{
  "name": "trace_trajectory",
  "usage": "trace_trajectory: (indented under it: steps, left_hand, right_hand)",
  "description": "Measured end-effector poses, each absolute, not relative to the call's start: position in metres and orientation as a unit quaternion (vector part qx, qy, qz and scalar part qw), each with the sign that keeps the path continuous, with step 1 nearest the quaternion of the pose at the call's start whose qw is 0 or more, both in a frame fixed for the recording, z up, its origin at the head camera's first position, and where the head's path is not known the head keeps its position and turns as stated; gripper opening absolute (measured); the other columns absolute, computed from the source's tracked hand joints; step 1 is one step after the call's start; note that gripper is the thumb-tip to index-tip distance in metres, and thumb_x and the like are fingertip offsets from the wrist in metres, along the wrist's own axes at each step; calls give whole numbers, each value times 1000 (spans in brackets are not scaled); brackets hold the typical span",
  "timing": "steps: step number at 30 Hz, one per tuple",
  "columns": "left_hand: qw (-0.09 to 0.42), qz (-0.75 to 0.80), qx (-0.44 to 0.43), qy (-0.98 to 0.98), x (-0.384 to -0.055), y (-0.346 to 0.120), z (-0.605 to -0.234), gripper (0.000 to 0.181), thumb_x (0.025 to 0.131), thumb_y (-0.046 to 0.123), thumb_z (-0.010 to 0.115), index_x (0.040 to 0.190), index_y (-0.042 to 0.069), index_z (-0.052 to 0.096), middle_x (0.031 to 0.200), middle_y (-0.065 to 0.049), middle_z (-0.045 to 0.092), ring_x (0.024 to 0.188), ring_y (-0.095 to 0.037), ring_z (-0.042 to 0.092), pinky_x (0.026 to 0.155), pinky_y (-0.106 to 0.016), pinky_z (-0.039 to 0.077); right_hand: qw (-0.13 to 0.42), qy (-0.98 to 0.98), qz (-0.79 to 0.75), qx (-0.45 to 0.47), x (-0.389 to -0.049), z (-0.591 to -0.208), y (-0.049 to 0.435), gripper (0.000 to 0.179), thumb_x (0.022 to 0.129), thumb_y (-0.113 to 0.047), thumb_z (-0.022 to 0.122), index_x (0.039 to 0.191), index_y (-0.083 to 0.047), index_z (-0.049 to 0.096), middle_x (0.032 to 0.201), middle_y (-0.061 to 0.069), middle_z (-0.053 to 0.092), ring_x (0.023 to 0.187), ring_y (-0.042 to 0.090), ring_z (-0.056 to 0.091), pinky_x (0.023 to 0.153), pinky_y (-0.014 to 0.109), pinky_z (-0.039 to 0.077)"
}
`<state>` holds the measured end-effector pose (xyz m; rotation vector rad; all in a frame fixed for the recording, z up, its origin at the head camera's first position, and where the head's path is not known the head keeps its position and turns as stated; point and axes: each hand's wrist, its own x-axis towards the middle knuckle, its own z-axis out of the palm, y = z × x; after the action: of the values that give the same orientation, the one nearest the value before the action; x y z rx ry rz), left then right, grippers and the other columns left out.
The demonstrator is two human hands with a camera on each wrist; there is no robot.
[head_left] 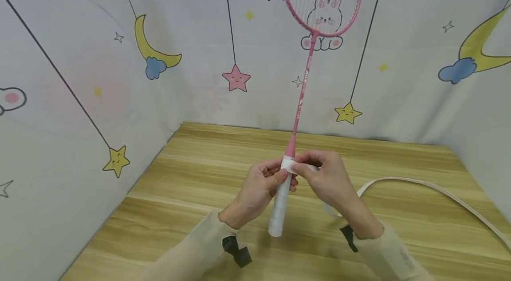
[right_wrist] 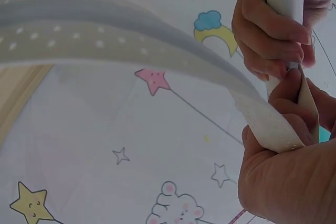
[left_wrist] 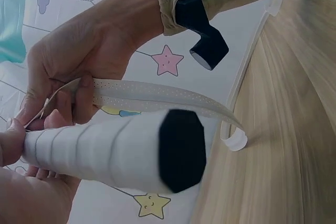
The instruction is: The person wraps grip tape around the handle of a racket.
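A pink badminton racket (head_left: pixel 300 103) slants upward in the head view, its handle (head_left: pixel 279 210) wrapped in white grip tape with a dark butt cap (left_wrist: pixel 184 150). My left hand (head_left: pixel 255 190) grips the handle near its top, thumb in front and fingers behind. With thumb and forefinger, my right hand (head_left: pixel 329 179) pinches the strip of grip tape (left_wrist: pixel 157 93) right where it meets the upper handle. From there the perforated strip (right_wrist: pixel 79 40) runs through the right fingers and hangs down in a curve.
The strip's loose length (head_left: pixel 431 185) trails across the wooden table (head_left: pixel 191 174) to the right edge. White curtains (head_left: pixel 191 86) printed with stars, moons and clouds hang behind and at both sides. A dark wrist mount (head_left: pixel 236 250) sits on the left sleeve.
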<state>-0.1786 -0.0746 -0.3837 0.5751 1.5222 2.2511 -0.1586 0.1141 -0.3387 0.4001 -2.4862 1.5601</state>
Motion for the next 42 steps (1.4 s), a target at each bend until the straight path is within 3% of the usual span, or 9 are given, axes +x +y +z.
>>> trace_trajectory:
  steps: [6, 13, 18, 25, 30, 38, 42]
  left_hand:
    - [187, 803, 188, 534, -180, -74, -383, 43, 114, 2, 50, 152, -18, 46, 97, 8, 77, 88, -5, 72, 83, -21, 62]
    - [203, 816, 157, 518, -180, -73, -382, 41, 113, 1, 52, 149, -18, 46, 94, 6, 74, 86, -5, 70, 82, -21, 61]
    - [205, 822, 162, 506, -179, -73, -383, 49, 110, 13, 63, 147, -15, 49, 95, 5, 74, 86, -5, 70, 82, -21, 61]
    - [230, 832, 184, 470, -179, -76, -389, 41, 102, 29, 73, 132, 4, 60, 96, 6, 75, 86, -5, 69, 81, -21, 59]
    - [244, 840, 207, 438, -181, -76, -392, 41, 96, 35, 79, 125, 12, 61, 96, 7, 76, 86, -5, 68, 81, -22, 57]
    - [248, 841, 195, 441, -180, -77, -389, 30, 104, 30, 72, 124, 12, 59, 96, 6, 74, 84, -6, 67, 78, -22, 55]
    - [241, 846, 181, 439, -181, -77, -388, 27, 103, 25, 75, 121, 14, 58, 92, 5, 75, 85, -6, 68, 77, -22, 56]
  right_hand:
    - [89, -828, 536, 135, -160, -338, 115, 7, 100, -3, 76, 96, 0, 72, 88, 14, 75, 76, 19, 62, 67, 25, 47]
    - [83, -833, 530, 135, -160, -339, 118, 8, 98, -1, 77, 92, -1, 73, 85, 9, 71, 78, 18, 61, 65, 25, 45]
    - [84, -837, 524, 136, -159, -338, 118, 7, 99, -3, 77, 93, -2, 74, 86, 9, 73, 79, 19, 60, 65, 26, 45]
    - [84, -837, 520, 151, -158, -342, 119, 7, 98, -3, 78, 93, -6, 74, 84, 8, 66, 69, 15, 49, 57, 25, 38]
    - [79, -838, 514, 164, -158, -341, 120, 8, 98, -2, 78, 94, -7, 73, 85, 8, 66, 70, 16, 50, 58, 25, 38]
    - [148, -840, 494, 169, -153, -341, 114, 7, 96, 0, 80, 93, -6, 76, 76, 6, 63, 65, 12, 47, 56, 24, 37]
    - [182, -842, 482, 161, -151, -341, 111, 9, 95, -1, 81, 90, -8, 77, 77, 6, 69, 62, 10, 47, 55, 24, 38]
